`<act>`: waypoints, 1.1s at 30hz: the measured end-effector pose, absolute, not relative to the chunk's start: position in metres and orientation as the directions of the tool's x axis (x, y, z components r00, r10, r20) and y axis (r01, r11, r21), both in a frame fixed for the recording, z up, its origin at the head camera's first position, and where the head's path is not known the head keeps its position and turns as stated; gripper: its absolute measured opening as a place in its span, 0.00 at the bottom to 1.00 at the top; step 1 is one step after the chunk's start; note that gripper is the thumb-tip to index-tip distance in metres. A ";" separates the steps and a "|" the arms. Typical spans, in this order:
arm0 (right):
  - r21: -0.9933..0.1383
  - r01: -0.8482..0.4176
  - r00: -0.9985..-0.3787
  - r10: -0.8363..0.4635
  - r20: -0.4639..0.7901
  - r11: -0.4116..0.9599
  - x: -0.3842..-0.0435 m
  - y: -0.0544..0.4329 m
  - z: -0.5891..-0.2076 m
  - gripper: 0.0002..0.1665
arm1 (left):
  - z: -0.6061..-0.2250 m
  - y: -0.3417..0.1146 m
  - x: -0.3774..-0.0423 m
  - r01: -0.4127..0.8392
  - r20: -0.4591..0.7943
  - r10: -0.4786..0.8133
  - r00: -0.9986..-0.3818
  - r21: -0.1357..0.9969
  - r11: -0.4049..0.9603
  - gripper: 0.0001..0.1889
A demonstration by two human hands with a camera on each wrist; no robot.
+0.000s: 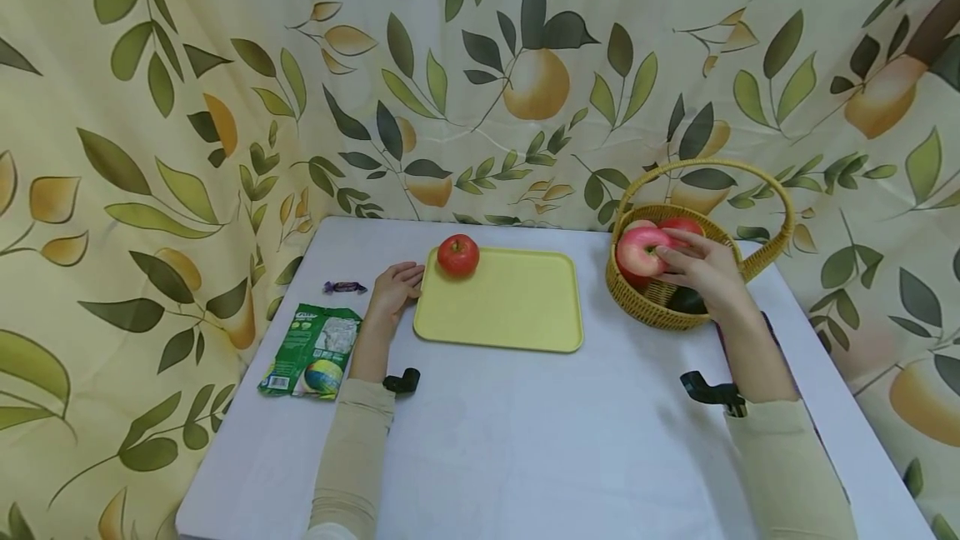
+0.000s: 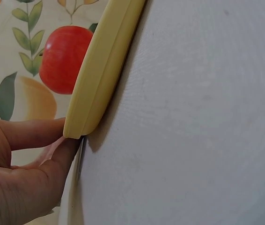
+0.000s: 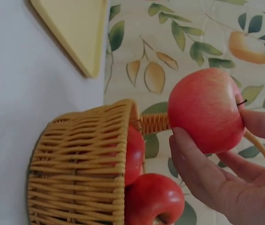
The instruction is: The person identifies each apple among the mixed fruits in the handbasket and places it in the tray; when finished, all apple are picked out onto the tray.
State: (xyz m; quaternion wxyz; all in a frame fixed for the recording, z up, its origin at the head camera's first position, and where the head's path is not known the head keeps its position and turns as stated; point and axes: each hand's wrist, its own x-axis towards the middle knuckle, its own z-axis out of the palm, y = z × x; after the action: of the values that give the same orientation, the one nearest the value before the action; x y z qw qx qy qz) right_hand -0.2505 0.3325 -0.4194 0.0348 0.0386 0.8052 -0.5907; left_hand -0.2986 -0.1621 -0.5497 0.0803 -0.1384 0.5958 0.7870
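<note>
Right hand [image 1: 705, 269] grips a pink apple [image 3: 206, 110] above the basket [image 3: 76, 168], left hand [image 1: 392, 292] pinches the edge of the tray [image 1: 502, 311] carrying a red apple [image 1: 458, 257].

From where I stand, the location is a small curtained booth, laid out like a staged recording station. A fruit-and-leaf patterned curtain [image 1: 480, 165] encloses the far side and both flanks of a white counter [image 1: 540, 440]. Black brackets [image 1: 708, 391] are fitted at the person's wrists. Whether a home or lab surrounds the booth cannot be determined.
</note>
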 end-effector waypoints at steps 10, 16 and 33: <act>-0.949 0.127 -0.992 0.024 -0.125 0.289 -0.256 0.314 -0.416 0.44 | -0.549 -0.163 -0.298 -0.274 -0.294 -0.029 -0.955 0.919 -0.284 0.39; -0.930 0.117 -0.992 -0.003 -0.126 0.349 -0.263 0.304 -0.415 0.39 | -0.551 -0.163 -0.297 -0.277 -0.299 -0.036 -0.953 0.917 -0.287 0.39; -0.959 0.129 -0.988 -0.056 -0.147 0.252 -0.275 0.274 -0.413 0.41 | -0.547 -0.161 -0.297 -0.284 -0.309 -0.044 -0.950 0.914 -0.289 0.38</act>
State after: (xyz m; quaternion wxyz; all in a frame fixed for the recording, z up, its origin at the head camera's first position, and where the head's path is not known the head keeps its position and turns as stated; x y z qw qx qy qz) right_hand -0.2747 0.2738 -0.4133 0.0753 0.0232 0.7875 -0.6113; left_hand -0.2969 -0.1610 -0.5466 0.0759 -0.1384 0.5912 0.7909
